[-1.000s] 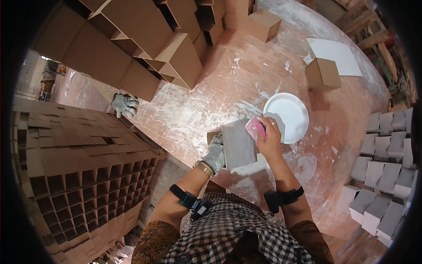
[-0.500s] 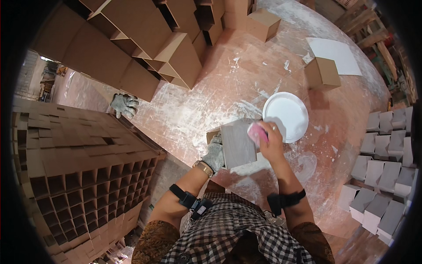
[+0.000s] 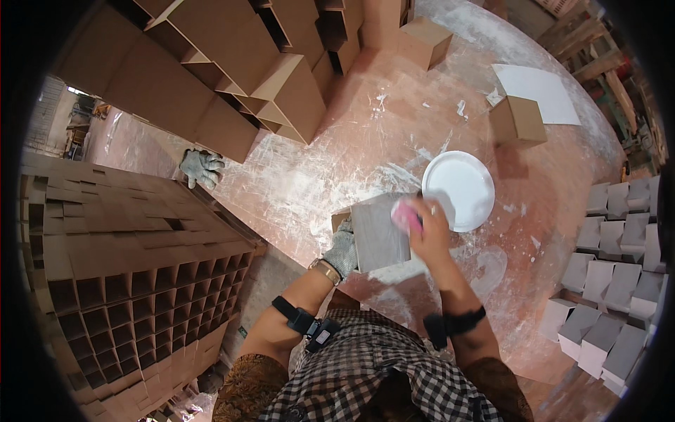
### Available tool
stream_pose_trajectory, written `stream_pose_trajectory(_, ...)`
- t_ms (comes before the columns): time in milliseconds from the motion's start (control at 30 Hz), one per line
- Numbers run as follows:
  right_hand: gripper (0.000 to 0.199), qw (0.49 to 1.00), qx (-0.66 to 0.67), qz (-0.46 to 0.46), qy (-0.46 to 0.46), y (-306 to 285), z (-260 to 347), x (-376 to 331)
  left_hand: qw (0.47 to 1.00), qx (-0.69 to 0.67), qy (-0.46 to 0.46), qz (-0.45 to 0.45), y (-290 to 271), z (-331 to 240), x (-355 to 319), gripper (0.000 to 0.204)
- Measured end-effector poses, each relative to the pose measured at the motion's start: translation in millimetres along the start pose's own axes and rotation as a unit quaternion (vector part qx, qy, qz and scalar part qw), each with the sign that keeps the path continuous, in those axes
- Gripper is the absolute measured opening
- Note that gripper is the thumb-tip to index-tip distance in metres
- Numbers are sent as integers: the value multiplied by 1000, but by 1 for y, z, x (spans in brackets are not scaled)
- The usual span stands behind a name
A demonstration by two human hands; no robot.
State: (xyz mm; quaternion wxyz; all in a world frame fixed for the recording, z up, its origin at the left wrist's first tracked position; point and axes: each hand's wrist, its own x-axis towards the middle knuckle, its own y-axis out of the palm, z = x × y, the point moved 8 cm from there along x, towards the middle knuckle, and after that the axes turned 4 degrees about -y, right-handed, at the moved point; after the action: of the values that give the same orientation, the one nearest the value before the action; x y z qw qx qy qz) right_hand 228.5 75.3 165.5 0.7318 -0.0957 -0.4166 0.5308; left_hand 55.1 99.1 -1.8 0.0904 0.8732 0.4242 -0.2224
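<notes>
A cardboard box (image 3: 378, 243) with a wet-looking grey coating on its upper face sits in front of me. My left hand (image 3: 342, 254), in a grey knit glove, grips the box at its open left side; some of its fingers are hidden there. In my bare right hand (image 3: 432, 232) is a pink sponge (image 3: 405, 214), slightly blurred, at the upper right part of the grey face. Just beyond that hand lies a round white dish (image 3: 479, 188) of white liquid or paste.
Stacked open cardboard boxes (image 3: 218, 49) rise at the far left. Nearer left stands a block of cardboard dividers (image 3: 140, 211). A spare glove (image 3: 201, 167) lies at the table edge. Grey-and-white coated boxes (image 3: 622, 285) are stacked at right. A brown box (image 3: 517, 121) stands beside white sheet (image 3: 552, 98).
My right hand has moved a little left with the sponge, farther over the grey face. The left hand keeps its grip on the box. The whole view has shifted slightly.
</notes>
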Motion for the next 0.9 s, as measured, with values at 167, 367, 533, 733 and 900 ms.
stream_pose_trajectory(167,25,995,59,78,11,-21,28,-50,996,18,83,-16,-3,30,10,50)
stream_pose_trajectory(367,24,998,54,13,40,-1,-16,12,984,177,5,34,10,-52,-15,52)
stream_pose_trajectory(533,25,997,58,26,47,-15,0,-46,984,166,65,8,5,-21,-4,50)
stream_pose_trajectory(733,29,989,102,58,87,-41,12,-79,998,-8,67,-3,1,33,15,54)
stream_pose_trajectory(900,29,993,103,5,53,-36,0,-29,996,42,74,15,3,8,8,53)
